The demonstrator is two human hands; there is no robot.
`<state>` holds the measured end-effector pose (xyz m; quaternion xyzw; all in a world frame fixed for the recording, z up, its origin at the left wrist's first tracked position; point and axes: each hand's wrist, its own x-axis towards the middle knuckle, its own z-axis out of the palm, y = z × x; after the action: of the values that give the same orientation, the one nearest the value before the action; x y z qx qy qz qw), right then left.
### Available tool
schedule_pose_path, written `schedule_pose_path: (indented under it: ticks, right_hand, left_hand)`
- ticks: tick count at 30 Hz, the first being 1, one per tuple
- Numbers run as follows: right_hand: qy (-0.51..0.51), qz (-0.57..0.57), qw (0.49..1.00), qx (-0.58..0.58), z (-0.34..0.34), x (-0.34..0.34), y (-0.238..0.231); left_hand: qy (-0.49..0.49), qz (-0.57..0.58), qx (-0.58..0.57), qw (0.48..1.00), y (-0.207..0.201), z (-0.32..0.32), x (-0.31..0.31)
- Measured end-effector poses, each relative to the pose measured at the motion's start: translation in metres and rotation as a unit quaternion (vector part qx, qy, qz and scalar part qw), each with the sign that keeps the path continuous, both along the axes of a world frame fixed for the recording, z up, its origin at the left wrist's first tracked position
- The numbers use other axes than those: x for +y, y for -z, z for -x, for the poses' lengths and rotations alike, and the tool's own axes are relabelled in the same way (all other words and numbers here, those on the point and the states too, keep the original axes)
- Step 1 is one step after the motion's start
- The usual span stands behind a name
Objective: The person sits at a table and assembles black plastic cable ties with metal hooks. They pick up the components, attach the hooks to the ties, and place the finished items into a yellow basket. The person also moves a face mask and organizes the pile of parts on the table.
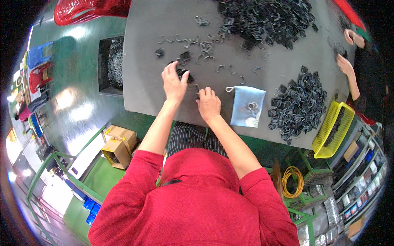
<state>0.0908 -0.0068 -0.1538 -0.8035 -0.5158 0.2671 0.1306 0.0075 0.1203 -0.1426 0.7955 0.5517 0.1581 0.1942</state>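
Near the table's front edge, my left hand [175, 84] closes its thumb and fingers round small black pieces [184, 75]. Just right of it and lower, my right hand [209, 103] has its fingers bent together close to the tabletop. A thin curved wire piece shows beside those fingertips, but what they grip is too small to make out. Another black piece [185, 57] lies beyond my left hand, and a smaller black piece [159, 53] sits farther left. Several thin curved wire hooks [205, 47] are scattered over the grey table [143, 82] beyond both hands.
A light blue pouch [248, 104] lies right of my right hand. Black pieces form a large heap [266, 22] at the back and a smaller heap [299, 104] on the right, beside a yellow basket [334, 130]. Another person's hands [345, 63] work at the far right; a dark bin [111, 65] adjoins the left edge.
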Motion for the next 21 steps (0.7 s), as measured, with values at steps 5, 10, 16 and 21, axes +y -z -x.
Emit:
schedule_pose_path:
  ticks: [5,10,16,21]
  right_hand:
    - [0.091,-0.017,0.971,0.221,-0.016,0.021,-0.007]
    - [0.235,0.073,0.782,0.573,-0.06,0.062,-0.028]
    - [0.055,0.015,0.993,0.104,-0.015,0.102,-0.024]
    - [0.048,0.012,0.995,0.092,-0.016,0.105,-0.013]
  left_hand:
    - [0.01,0.067,0.041,0.997,0.01,-0.007,0.049]
    - [0.044,0.303,-0.183,0.934,0.001,0.019,0.097]
    - [-0.123,0.539,-0.495,0.67,-0.033,0.093,0.123]
    - [-0.135,0.314,-0.153,0.927,-0.006,0.096,0.129]
